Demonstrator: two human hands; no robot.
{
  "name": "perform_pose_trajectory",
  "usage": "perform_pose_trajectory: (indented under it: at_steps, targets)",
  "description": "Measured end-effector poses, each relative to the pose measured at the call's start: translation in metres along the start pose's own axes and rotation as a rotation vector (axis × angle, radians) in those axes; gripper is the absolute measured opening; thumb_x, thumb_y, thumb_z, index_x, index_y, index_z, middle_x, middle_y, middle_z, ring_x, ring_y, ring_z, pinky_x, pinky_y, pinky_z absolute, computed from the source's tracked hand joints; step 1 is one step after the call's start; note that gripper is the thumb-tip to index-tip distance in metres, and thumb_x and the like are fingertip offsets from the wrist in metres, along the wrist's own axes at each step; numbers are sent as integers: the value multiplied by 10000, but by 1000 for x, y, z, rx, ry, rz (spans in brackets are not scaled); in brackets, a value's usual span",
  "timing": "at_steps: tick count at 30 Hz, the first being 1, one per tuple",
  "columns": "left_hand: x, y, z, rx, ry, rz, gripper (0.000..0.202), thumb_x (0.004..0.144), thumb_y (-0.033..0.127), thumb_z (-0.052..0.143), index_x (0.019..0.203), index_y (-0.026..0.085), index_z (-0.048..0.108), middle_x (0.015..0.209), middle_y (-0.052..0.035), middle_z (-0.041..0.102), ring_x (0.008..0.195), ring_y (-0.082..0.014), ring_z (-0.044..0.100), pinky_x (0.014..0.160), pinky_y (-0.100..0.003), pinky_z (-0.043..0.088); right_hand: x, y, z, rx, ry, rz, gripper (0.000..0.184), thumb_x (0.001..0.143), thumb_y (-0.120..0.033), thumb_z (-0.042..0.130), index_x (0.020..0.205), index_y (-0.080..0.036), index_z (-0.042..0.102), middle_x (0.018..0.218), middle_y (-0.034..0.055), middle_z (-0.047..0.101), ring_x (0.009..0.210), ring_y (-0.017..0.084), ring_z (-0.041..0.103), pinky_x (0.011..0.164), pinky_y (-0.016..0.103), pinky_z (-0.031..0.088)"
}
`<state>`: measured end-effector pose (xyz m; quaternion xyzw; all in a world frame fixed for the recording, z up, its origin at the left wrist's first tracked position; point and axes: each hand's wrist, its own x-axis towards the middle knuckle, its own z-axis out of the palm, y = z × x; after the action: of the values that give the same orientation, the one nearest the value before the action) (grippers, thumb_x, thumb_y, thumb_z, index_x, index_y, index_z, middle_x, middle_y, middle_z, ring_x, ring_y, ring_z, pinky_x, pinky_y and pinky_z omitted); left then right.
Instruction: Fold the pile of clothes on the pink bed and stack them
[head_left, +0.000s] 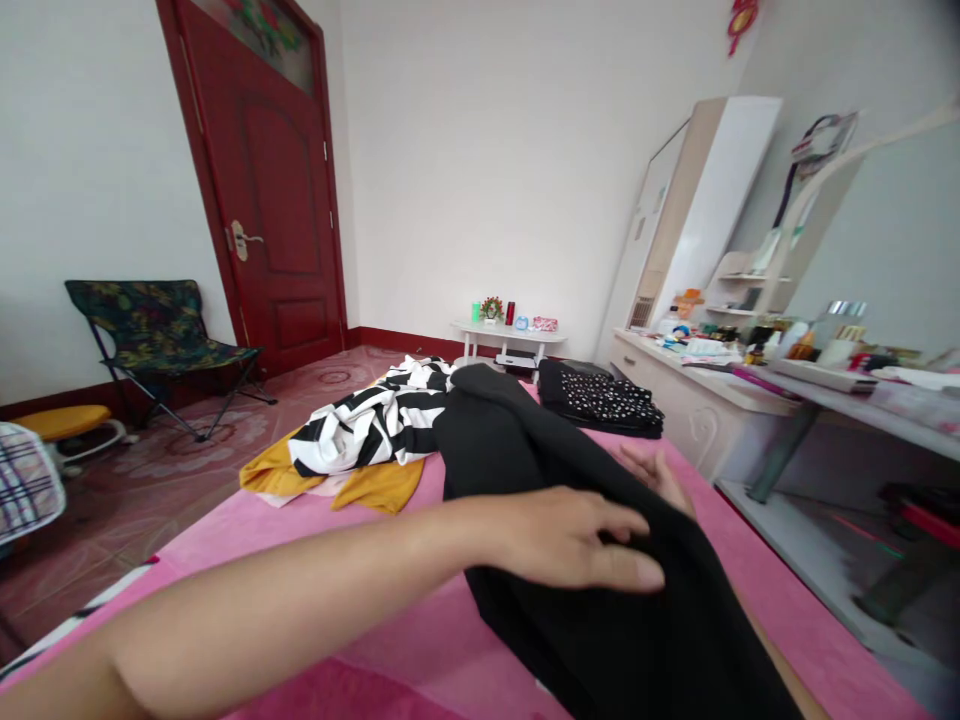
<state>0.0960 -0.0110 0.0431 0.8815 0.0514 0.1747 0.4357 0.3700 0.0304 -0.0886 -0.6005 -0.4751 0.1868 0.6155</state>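
A long black garment [517,430] stretches from the middle of the bed toward me; its exact kind does not show. My left hand [577,540] lies on top of the cloth, fingers extended and apart, not visibly gripping it. Behind the garment's right edge, my right hand [660,475] shows in part with its fingers stretched out. The cloth drapes over my right forearm and hides most of it. Left of the black garment is a rumpled heap with a black-and-white striped garment [382,415] over mustard-yellow cloth [382,487].
Folded dark clothes, a white-dotted black one [611,400] on top, lie at the bed's far right on a pink cover [360,630]. A cluttered dressing table [697,385] stands right. A small white table [465,328], camouflage folding chair [150,320] and red door [274,190] are beyond.
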Motion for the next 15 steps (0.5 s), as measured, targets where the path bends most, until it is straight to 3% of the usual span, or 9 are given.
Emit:
perform_pose_trajectory:
  at_steps: [1,2,4,6,9,13,15]
  targets:
    - [-3,-12,13,120,-113,42,230,815,322,616,1007,219,690,1023,-79,648,907,-225,633,775,-314,490,4,2,-13,43,-26,55,600,915,-534,210,1094,-149,634,1050,170,692,1020,287,645,854,445,525]
    - [-6,-26,21,237,-137,68,245,817,342,615,1023,230,689,1095,-94,626,985,-255,616,820,-343,480,7,3,-23,112,-33,129,543,909,-524,253,1041,-171,644,1044,161,696,1019,282,647,846,442,530]
    - [-13,-61,25,449,-36,52,327,795,373,639,1099,254,659,1240,-113,556,1103,-307,557,892,-413,444,10,3,-36,243,-23,264,376,874,-472,399,967,-203,643,1069,136,694,1039,268,639,848,422,532]
    - [-18,-97,17,591,116,-27,423,784,385,646,1189,268,606,1315,-116,503,1179,-332,491,952,-469,386,11,-1,-38,285,18,327,263,823,-407,514,935,-212,650,1095,123,687,1060,264,629,851,406,531]
    - [-25,-137,4,673,260,-164,527,785,467,624,1267,268,541,1319,-105,499,1216,-325,437,1013,-486,300,9,-8,-26,107,69,344,273,755,-381,612,952,-200,667,1118,128,675,1065,282,623,855,410,526]
    - [-29,-154,5,702,346,-247,474,815,507,576,1220,260,560,1212,-78,551,1144,-277,467,987,-417,309,0,-8,-6,-218,30,315,488,603,-428,757,1005,-166,667,1086,152,681,993,320,645,845,444,522]
    - [-28,-153,9,716,368,-256,390,815,472,595,1136,251,598,1129,-70,581,1083,-266,490,927,-394,338,-6,-4,0,-218,-54,299,443,537,-397,796,908,-173,700,947,121,723,880,317,674,786,434,542]
